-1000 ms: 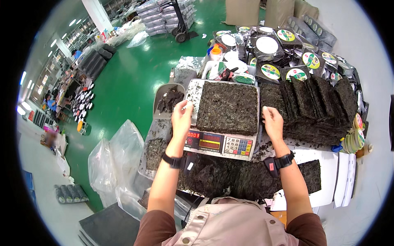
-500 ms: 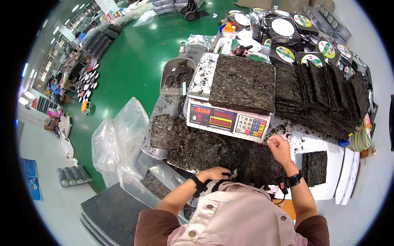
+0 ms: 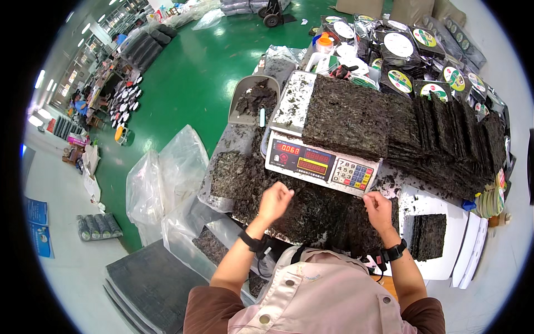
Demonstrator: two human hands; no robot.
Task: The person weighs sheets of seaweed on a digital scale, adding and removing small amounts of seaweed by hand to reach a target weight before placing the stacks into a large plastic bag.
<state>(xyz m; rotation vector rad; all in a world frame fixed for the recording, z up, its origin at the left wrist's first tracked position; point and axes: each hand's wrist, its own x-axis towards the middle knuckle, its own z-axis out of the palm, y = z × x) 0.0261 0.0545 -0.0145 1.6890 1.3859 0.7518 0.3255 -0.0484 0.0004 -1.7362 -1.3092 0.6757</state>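
My left hand point(image 3: 275, 201) hovers over the dark seaweed sheets point(image 3: 314, 211) in front of the scale, its fingers curled into a pinch. Whether anything is between them is too small to make out. At the scale's near right corner is my right hand point(image 3: 379, 210), fingers also curled together, its contents hidden. The digital scale point(image 3: 328, 167) has lit red digits and a keypad. A square stack of seaweed sheets point(image 3: 345, 114) rests on its pan, leaving a strip strewn with crumbs at the left.
Tall seaweed piles point(image 3: 450, 147) stand right of the scale, with labelled packs point(image 3: 397, 47) behind. A small seaweed stack point(image 3: 429, 236) lies on the white board at right. Left are a dustpan point(image 3: 240, 108) of scraps and clear plastic bags point(image 3: 167, 172); dark slabs point(image 3: 153, 278) sit below.
My left hand has risen from the near edge by my apron and moved forward over the seaweed. My right hand stays by the scale's corner. The whole view has shifted slightly.
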